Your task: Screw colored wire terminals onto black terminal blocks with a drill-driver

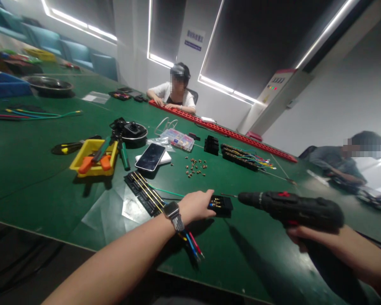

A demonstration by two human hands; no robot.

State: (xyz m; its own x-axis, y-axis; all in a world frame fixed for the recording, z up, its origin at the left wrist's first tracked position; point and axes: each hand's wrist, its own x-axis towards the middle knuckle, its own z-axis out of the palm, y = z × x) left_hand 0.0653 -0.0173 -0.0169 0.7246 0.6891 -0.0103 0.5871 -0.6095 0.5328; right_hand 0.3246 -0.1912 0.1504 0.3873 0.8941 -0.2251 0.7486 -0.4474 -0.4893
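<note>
My left hand, with a watch on its wrist, grips a black terminal block that has brass-coloured contacts inside. Colored wires with metal ends stick out below that wrist. My right hand is wrapped around the handle of a black cordless drill. The drill lies level, and its long thin bit points left, close to the block's upper right; whether it touches cannot be made out. Left of my left hand lies a black strip with brass bars. Small brass screws are scattered beyond the block.
A phone rests on a white box beside a yellow tray of orange-handled tools. Farther off are a clear parts case, wired black blocks and a long red rail. One person sits across the table, another at right.
</note>
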